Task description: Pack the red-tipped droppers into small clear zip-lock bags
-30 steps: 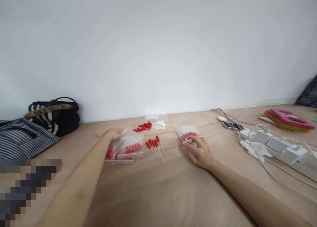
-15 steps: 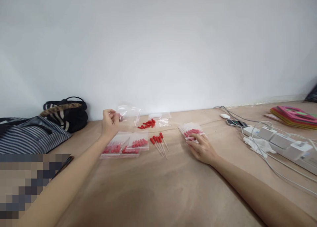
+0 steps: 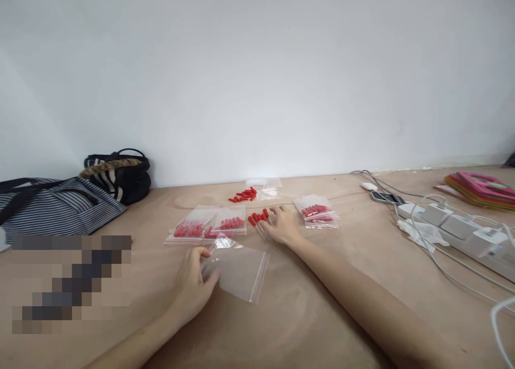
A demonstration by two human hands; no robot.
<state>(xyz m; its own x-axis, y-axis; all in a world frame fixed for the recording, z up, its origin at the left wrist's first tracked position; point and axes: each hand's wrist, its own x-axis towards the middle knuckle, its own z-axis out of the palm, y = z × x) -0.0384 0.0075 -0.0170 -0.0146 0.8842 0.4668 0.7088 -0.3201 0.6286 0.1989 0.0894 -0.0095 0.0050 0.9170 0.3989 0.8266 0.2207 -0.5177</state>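
My left hand (image 3: pixel 195 283) pinches the left edge of a clear zip bag (image 3: pixel 241 272), which looks flat and has nothing visible inside. Above the table, my right hand (image 3: pixel 284 227) reaches over several thin droppers (image 3: pixel 257 218) with red bulbs and pale stems. Its thumb and fingers are apart around the right side of this group, partly covering the stems. Behind the left hand lie zip bags (image 3: pixel 195 224) holding red-bulbed pieces. To the right of my right hand rests a stack of similar filled bags (image 3: pixel 317 212).
Loose red bulbs (image 3: pixel 243 195) lie near the wall beside a clear packet (image 3: pixel 267 189). Striped (image 3: pixel 64 205) and black (image 3: pixel 120 176) bags stand at the left. A power strip (image 3: pixel 454 229) with chargers and cables, tissue (image 3: pixel 422 234) and colourful sheets (image 3: pixel 480 191) occupy the right.
My left hand has brought the clear bag from the back down toward the front middle. My right hand has left the stack of filled bags and moved left to the droppers.
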